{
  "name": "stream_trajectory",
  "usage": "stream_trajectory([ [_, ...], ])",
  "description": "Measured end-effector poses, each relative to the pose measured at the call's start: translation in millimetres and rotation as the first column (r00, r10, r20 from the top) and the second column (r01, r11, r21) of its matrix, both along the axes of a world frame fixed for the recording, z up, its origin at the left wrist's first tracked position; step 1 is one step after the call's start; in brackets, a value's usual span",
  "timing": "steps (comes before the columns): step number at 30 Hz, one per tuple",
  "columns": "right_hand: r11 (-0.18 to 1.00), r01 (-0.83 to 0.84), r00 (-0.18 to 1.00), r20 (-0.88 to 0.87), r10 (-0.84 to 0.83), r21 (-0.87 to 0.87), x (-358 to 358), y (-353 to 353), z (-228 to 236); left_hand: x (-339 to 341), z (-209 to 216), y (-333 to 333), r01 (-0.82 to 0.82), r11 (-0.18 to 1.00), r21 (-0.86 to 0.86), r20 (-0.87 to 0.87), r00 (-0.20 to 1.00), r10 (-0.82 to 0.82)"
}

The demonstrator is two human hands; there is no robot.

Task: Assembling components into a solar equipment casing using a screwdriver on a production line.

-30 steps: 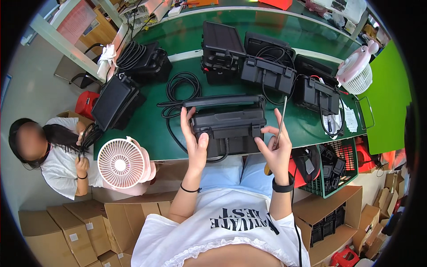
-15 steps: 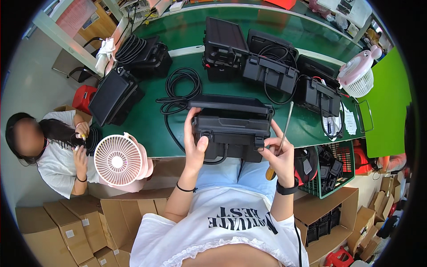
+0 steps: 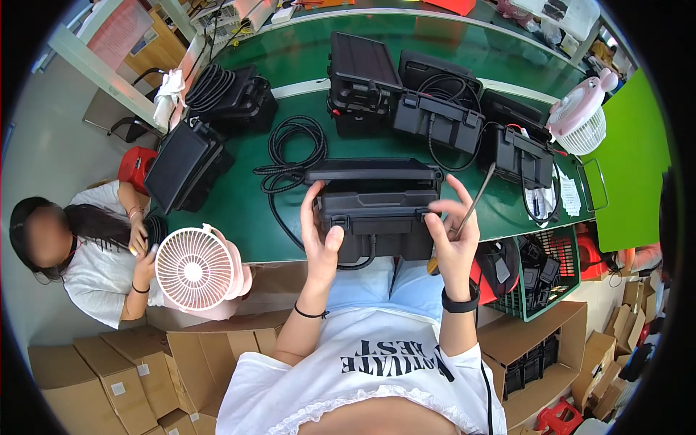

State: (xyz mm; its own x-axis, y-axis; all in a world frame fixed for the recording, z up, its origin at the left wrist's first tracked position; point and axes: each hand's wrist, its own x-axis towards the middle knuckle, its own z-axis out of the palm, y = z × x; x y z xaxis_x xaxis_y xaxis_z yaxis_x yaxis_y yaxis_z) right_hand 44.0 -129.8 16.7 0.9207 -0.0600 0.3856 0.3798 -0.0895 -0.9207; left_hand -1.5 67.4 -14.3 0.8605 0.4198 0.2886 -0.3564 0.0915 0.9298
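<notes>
A black plastic case (image 3: 384,235) with a latched front stands at the near edge of the green table, its flat black lid panel (image 3: 377,171) on top. My left hand (image 3: 321,246) grips the case's left end, thumb at the front latch and fingers behind. At the right front corner, the thumb of my right hand (image 3: 457,243) is near the other latch, with the fingers raised and bent. A screwdriver (image 3: 480,196) is tucked in that hand, its long metal shaft pointing up and its amber handle below the palm. A ribbed black cable (image 3: 297,141) lies coiled behind the case.
Several similar black cases (image 3: 438,119) stand along the back and left of the table (image 3: 250,228). A pink fan (image 3: 192,264) is at the left, beside a co-worker handling something small. A green basket (image 3: 569,272) and cardboard boxes (image 3: 565,319) are at the right.
My right thumb has moved up along the case's right corner and the fingers have lifted. The screwdriver shaft leans further right. My left hand keeps its hold. The co-worker's hands have shifted lower.
</notes>
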Motion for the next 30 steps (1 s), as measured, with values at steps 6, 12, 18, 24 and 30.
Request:
stream_trajectory([
  [6, 0.91, 0.101, 0.964, 0.265, 0.009, -0.401, -8, -15, 0, 5, 3, -3, -0.005, 0.992, -0.127, -0.005, 1.0, 0.005],
  [12, 0.805, 0.084, 0.887, 0.412, 0.207, -0.587, -5, -16, -2, 11, 9, 0, 0.036, 0.969, -0.244, -0.052, 0.997, -0.05],
  [18, 0.722, 0.051, 0.908, 0.334, 0.255, -0.69, -6, -14, 5, 17, 3, 5, 0.024, 0.977, -0.211, -0.094, 0.995, -0.045],
  [24, 0.812, 0.003, 0.943, 0.272, 0.192, -0.584, -3, -14, -21, 21, -2, 16, 0.083, 0.995, -0.054, -0.129, 0.988, -0.089],
  [30, 0.803, 0.039, 0.962, 0.239, 0.131, -0.595, 9, -6, -21, 34, 8, 28, 0.143, 0.989, -0.033, -0.261, 0.954, -0.147],
])
